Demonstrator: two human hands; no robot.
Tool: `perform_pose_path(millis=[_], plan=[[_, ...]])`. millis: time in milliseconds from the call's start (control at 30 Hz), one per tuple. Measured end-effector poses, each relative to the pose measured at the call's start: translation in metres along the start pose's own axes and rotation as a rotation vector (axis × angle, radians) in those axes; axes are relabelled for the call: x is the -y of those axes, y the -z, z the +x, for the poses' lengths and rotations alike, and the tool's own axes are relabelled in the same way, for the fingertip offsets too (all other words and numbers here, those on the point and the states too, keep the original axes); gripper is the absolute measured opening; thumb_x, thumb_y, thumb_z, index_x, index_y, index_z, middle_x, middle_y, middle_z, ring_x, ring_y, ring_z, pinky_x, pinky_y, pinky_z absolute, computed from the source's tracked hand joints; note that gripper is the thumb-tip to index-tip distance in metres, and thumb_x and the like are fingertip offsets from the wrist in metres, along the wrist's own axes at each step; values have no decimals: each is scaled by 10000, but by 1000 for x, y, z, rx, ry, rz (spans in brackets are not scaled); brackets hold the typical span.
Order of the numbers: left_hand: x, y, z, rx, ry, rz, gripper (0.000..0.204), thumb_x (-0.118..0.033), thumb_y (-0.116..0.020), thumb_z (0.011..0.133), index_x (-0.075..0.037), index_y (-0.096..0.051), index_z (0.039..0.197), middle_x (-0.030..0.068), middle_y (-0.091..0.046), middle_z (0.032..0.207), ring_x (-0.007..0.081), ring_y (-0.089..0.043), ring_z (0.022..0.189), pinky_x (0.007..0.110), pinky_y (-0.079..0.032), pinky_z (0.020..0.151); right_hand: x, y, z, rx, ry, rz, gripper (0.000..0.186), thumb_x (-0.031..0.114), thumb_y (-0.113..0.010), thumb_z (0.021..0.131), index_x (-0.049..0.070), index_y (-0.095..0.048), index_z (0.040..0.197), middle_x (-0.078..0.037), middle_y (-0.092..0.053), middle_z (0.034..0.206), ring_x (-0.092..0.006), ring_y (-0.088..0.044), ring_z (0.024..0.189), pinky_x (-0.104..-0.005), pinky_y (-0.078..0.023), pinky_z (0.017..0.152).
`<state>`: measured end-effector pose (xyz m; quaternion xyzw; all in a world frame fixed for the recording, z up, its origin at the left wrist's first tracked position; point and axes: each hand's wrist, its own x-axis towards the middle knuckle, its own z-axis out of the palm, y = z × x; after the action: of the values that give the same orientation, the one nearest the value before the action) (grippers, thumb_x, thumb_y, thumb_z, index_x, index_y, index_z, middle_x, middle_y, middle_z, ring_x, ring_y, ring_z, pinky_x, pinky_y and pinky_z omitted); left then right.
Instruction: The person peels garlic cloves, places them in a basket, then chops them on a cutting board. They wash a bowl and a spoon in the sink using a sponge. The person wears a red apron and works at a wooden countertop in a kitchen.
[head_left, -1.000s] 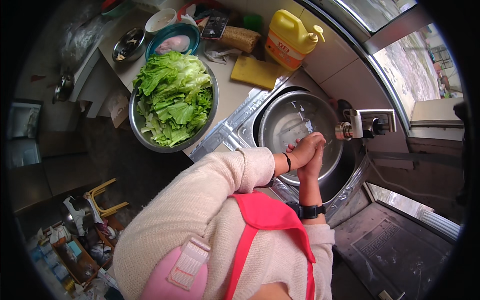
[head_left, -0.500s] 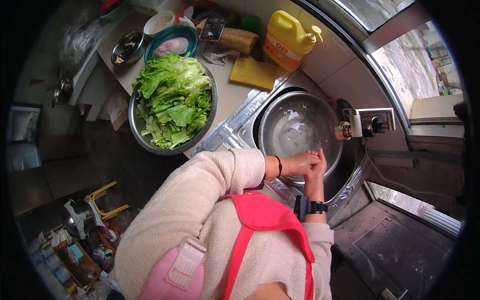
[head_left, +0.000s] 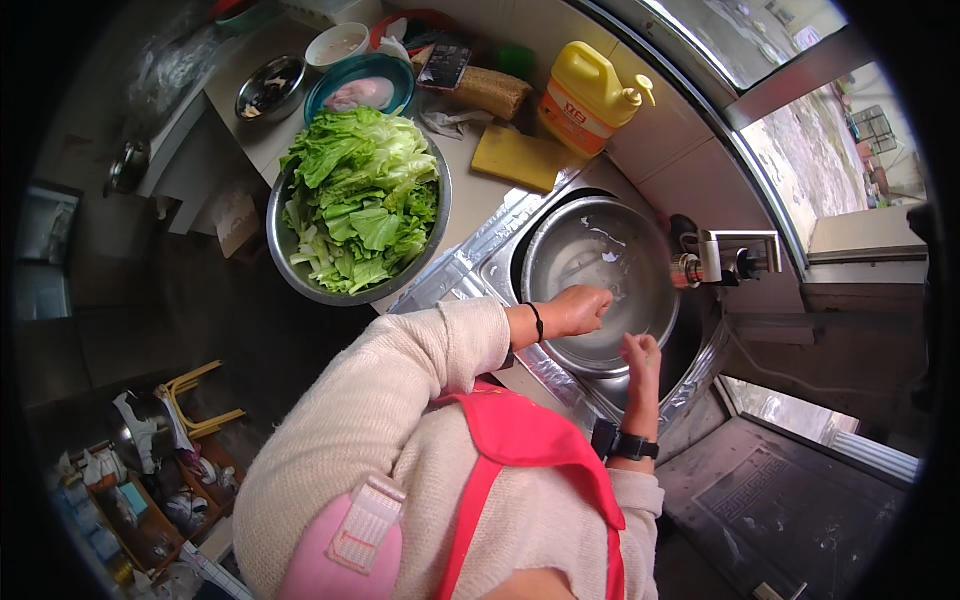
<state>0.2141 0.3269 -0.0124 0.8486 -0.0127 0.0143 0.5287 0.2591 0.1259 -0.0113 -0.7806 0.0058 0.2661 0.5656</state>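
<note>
My left hand (head_left: 580, 309), with a black band on its wrist, hangs over the near left part of a steel basin (head_left: 545, 232). Its fingers are curled into a loose fist, and I see nothing in it. Close by on the right, my right hand (head_left: 641, 356) is above the basin's near rim, fingers bent in, holding nothing that shows. A black watch is on that wrist. Water stands in the basin, which sits in the sink (head_left: 690, 345). On the counter to the left, a large steel bowl (head_left: 283, 262) is heaped with green leafy lettuce (head_left: 370, 205).
A faucet (head_left: 715, 260) stands right of the basin. Behind are a yellow sponge (head_left: 515, 158), a yellow pump jug (head_left: 580, 100), a phone (head_left: 445, 66), a teal bowl (head_left: 313, 98) with pale meat, a white bowl (head_left: 337, 44) and a small steel bowl (head_left: 270, 88).
My hands were together over the basin and have come apart. The left has moved left and up, the right a little down. The view has shifted slightly.
</note>
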Motion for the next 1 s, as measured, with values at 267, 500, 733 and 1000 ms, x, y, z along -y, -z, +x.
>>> perform_pose_path(millis=[267, 500, 733, 1000], plan=[[22, -54, -19, -217, -13, 229, 71, 19, -494, 637, -22, -500, 695, 158, -565, 751, 352, -547, 700, 401, -426, 608, -33, 10, 10, -66, 389, -693, 147, 53, -604, 687, 31, -474, 752, -111, -537, 599, -284, -535, 548, -357, -439, 558], [-4, -78, -54, -286, -14, 224, 120, 10, -474, 690, -28, -576, 742, 145, -557, 1027, 311, -556, 901, 348, -458, 757, -46, 33, 18, 222, 759, -926, 248, 28, -554, 727, 105, -559, 963, -178, -525, 1097, -340, -565, 924, -402, -463, 755], [-37, -55, -137, -478, 200, 188, 166, -124, -576, 743, -39, -594, 884, 127, -553, 979, 284, -560, 825, 342, -461, 738, -34, 6, 2, 156, 541, -920, 449, 363, -593, 762, 7, -541, 1032, -180, -533, 1094, -333, -536, 982, -443, -403, 836], [0, -53, -286, -751, 731, 30, 134, -15, -599, 620, -71, -588, 742, 45, -531, 612, 171, -538, 569, 278, -428, 532, -17, 0, 7, 251, 480, -1023, 319, 238, -569, 776, 64, -553, 1043, -162, -620, 719, -331, -589, 840, -432, -409, 832]])
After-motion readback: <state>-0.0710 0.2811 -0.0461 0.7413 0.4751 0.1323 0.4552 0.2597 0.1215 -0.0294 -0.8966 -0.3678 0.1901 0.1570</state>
